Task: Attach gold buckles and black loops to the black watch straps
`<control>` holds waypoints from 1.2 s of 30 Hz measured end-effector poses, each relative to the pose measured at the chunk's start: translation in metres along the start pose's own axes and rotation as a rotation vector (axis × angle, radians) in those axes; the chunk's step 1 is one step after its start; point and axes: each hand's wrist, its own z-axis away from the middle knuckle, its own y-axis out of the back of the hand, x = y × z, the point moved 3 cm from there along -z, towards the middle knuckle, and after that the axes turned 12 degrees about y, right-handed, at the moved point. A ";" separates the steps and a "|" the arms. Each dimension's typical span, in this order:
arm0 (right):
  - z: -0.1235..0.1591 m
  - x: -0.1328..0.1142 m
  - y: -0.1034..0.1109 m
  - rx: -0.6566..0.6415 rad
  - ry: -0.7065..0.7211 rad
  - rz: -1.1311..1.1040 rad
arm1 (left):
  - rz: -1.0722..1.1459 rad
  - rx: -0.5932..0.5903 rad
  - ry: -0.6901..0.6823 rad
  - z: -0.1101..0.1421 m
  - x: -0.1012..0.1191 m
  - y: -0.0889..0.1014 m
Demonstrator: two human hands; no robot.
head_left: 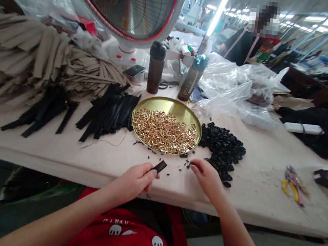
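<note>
My left hand (143, 176) is closed around a short black strap (160, 166), whose end sticks out past the thumb. Close to the table's front, my right hand (204, 175) has its fingertips pinched together at a small black piece (189, 165), too small to name. Between and beyond the hands lies a round gold tray (180, 108) heaped with small gold metal buckles (165, 133). Just right of the tray spreads a pile of black looped pieces (223, 149). Tiny black scraps dot the table near my right fingertips.
Black strips (114, 111) lie left of the tray, with stacked beige strips (27, 44) behind. A fan (129, 8), a dark bottle (156, 68) and a grey bottle (191, 78) stand at the back. Pliers (293, 185) rest at right. A person (244, 41) is beyond the plastic bags (236, 87).
</note>
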 end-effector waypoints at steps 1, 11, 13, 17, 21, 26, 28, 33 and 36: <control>0.003 -0.007 -0.007 0.008 -0.067 -0.188 | -0.027 -0.006 -0.015 0.000 0.004 -0.003; 0.028 -0.051 -0.057 0.074 -0.371 -1.084 | -0.303 0.020 -0.062 -0.002 0.012 -0.016; 0.029 -0.050 -0.060 0.042 -0.371 -1.073 | -0.343 0.032 -0.057 -0.001 0.010 -0.014; 0.032 -0.052 -0.065 0.021 -0.386 -1.037 | -0.473 0.021 -0.096 -0.001 0.009 -0.014; 0.034 -0.058 -0.066 -0.054 -0.352 -0.916 | -0.524 -0.016 -0.143 -0.002 0.009 -0.013; 0.034 -0.054 -0.059 0.046 -0.379 -0.892 | -0.321 -0.145 0.000 0.002 0.001 -0.004; 0.033 -0.056 -0.063 0.094 -0.406 -0.929 | -0.259 -0.113 -0.001 0.004 0.001 0.000; 0.026 -0.072 -0.084 -0.039 -0.337 -0.915 | -0.170 0.001 -0.054 0.001 0.002 0.009; 0.006 -0.057 -0.067 -0.027 -0.191 -0.613 | -0.061 0.039 -0.056 -0.004 -0.003 0.017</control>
